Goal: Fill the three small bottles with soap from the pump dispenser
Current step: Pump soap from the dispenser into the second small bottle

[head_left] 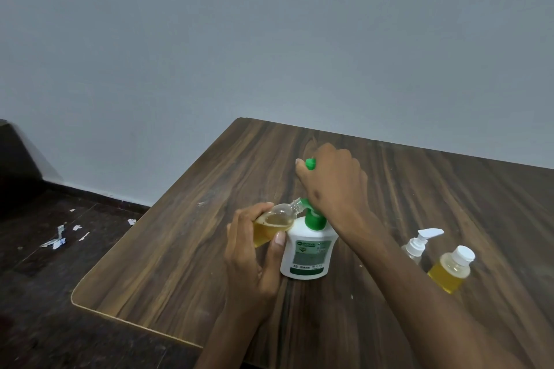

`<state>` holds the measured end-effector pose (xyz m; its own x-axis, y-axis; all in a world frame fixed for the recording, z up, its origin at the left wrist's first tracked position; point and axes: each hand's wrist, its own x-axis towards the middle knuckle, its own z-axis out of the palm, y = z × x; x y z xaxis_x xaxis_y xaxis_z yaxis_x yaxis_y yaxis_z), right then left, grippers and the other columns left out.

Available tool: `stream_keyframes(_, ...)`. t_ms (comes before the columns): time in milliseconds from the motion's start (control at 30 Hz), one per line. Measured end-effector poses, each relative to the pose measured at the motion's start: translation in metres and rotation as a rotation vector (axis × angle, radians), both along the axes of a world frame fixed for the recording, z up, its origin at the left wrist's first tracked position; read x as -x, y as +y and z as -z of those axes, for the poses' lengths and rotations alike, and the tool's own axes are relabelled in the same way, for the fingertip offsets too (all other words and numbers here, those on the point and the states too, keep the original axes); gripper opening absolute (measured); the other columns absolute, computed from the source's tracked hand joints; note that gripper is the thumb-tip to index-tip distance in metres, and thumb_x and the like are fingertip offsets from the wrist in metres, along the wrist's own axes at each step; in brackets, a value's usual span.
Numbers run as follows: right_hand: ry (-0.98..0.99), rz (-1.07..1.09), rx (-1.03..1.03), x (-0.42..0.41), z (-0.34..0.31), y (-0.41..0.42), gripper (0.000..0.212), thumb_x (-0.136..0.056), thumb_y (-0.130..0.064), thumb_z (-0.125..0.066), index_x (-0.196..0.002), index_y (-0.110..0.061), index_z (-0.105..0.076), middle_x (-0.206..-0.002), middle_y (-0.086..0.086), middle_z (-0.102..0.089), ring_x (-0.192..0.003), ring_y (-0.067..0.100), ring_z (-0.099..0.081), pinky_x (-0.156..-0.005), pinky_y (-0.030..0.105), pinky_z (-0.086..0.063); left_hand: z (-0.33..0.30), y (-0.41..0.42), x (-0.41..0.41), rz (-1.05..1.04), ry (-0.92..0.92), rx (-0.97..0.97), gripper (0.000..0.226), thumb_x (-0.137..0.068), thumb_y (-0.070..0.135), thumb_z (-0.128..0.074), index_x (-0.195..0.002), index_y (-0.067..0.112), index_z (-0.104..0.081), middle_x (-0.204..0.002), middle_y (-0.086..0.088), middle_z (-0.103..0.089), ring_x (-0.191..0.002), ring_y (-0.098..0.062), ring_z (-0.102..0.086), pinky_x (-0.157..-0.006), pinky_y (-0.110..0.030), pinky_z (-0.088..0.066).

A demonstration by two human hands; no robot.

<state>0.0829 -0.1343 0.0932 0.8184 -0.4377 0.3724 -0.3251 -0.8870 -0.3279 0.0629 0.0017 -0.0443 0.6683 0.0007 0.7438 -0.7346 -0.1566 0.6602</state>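
The filling step is under way, it seems: the left hand (254, 260) grips a small clear bottle (274, 223), tilted with its open neck touching the green spout of the white dispenser (307, 249) near the table's (180, 249) middle, while the right hand (332, 183) is closed over the pump head. That bottle looks roughly half full of amber soap, so more presses with the neck held under the spout seem needed. At about four o'clock from the dispenser stand a capped yellow bottle (451, 271) and a pump-topped bottle (418, 244).
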Motion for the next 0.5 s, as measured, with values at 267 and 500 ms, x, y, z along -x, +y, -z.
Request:
stream_keyframes(267,-0.008,-0.012,0.024,-0.0004,0.0,-0.0002,0.033,-0.104,-0.044,-0.048,-0.085,-0.016,-0.049,-0.07,-0.005,-0.039,-0.059,0.011,-0.041,-0.053,0.03,-0.026,-0.0004,-0.0004,0.0005,-0.001,-0.008,0.008,0.028,-0.1,0.02,-0.062,-0.127,0.023,-0.06,-0.122,0.013,-0.064,-0.108,-0.021,-0.066,-0.082,-0.045,-0.055)
stream_keyframes(500,-0.013,0.005,-0.01,0.0002,0.001,-0.0005,0.033,-0.104,-0.044,-0.048,-0.086,-0.017,-0.048,-0.071,-0.005,-0.038,-0.058,0.006,-0.033,-0.053,0.03,-0.025,0.0014,0.0007,-0.0003,-0.001,0.003,-0.001,0.033,-0.098,0.016,-0.064,-0.129,0.025,-0.059,-0.123,0.011,-0.064,-0.109,-0.022,-0.066,-0.082,-0.049,-0.055)
